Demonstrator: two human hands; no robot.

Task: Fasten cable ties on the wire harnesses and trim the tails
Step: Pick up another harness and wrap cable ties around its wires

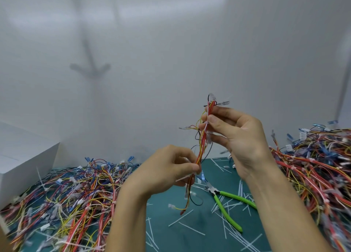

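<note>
Held upright over the teal cutting mat (171, 238), mid-scene: slim harness of red, yellow and black wires (204, 138) with clear connectors. Gripped high by right hand (239, 136), fingers curled round the bundle. Pinched lower by left hand (169, 173), thumb and forefinger closed on the wires and a thin white nylon cable tie (185, 178).

Probably light, limp and quick to splay; best taken at the tight-packed middle, not by the connectors.

Green-handled cutters (235, 197) near right, among trimmed white tails (180, 218). White box (28, 166) far left, contents hidden.
</note>
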